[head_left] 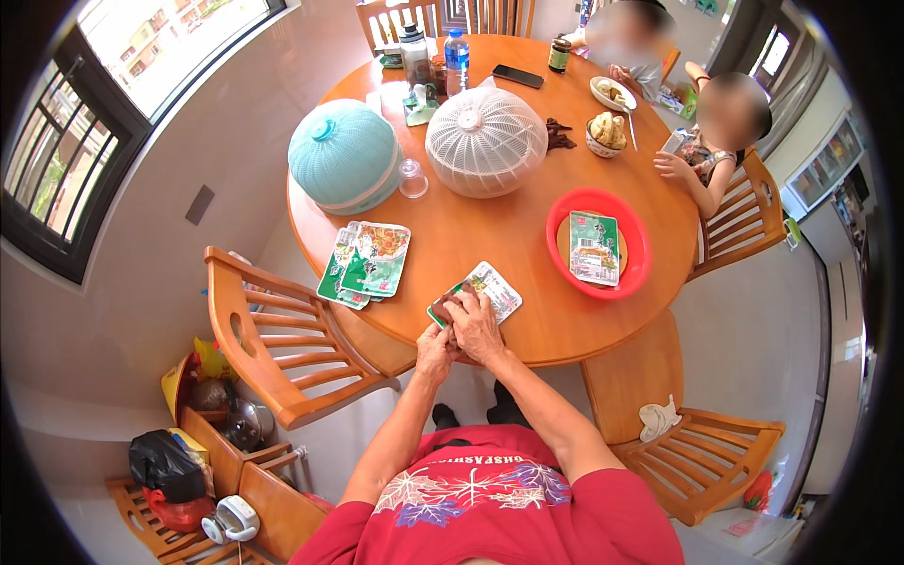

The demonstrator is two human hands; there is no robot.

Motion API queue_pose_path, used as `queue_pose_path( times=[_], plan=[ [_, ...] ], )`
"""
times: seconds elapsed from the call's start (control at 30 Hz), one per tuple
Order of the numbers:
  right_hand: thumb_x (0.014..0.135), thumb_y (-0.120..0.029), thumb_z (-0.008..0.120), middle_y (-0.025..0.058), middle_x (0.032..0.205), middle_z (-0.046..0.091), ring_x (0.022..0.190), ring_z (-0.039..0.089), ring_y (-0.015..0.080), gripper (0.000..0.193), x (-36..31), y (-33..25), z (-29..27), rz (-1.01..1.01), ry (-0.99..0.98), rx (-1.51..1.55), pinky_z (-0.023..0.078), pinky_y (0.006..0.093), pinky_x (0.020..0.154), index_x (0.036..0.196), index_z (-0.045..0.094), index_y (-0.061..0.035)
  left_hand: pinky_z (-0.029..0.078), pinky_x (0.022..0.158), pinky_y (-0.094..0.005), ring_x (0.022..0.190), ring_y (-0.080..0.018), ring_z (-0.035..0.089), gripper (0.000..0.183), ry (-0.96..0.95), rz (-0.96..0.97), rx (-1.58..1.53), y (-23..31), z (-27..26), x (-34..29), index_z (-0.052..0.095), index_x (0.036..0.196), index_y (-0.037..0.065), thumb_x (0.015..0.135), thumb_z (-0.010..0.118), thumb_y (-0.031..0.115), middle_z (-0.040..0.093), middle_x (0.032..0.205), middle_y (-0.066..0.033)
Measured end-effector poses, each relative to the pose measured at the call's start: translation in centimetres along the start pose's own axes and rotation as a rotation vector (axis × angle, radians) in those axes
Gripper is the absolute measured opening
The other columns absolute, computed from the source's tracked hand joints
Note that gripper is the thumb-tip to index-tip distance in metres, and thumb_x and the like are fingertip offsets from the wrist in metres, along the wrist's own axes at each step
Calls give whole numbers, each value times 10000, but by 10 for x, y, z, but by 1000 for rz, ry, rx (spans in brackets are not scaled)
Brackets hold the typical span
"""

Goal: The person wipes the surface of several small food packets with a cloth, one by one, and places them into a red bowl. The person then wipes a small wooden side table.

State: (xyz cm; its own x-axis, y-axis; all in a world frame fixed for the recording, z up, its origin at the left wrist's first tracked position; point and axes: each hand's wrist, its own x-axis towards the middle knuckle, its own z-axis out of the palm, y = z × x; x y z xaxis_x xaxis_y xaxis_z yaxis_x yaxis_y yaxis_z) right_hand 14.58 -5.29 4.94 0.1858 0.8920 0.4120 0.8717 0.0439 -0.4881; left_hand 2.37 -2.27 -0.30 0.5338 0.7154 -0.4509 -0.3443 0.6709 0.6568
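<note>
Right hand: fingers bent over brown item | Left hand: adjacent | Grip, both: cannot tell, fingertips partly hidden | Packet: partly covered, on table

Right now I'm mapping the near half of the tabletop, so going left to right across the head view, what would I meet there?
Overlapping green-and-white packages → left hand → right hand → red basin. The package at the hands overlaps them, so it's left out.
</note>
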Motion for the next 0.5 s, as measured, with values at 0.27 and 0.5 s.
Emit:
queue_pose_path(
  times=[0.27,0.5],
  plan=[
    [775,-124,603,105,1186,543,1062,487,362,344,25,46,-5,211,154,-156,452,441,902,1116,619,-83,602,681,-301,878,-186,691,201,79,-7,26,8,20,-8,542,1164,61,975,484,94,662,1042,-69],
    [808,-51,554,159,1228,517,1069,470,396,369,-32,83,-46,221,174,-316,414,478,935,1175,601,-42,606,715,-346,886,-216,689,218,161,-45,16,19,26,-8,537,1175,25,976,482,96,649,1073,-99]
  ],
)
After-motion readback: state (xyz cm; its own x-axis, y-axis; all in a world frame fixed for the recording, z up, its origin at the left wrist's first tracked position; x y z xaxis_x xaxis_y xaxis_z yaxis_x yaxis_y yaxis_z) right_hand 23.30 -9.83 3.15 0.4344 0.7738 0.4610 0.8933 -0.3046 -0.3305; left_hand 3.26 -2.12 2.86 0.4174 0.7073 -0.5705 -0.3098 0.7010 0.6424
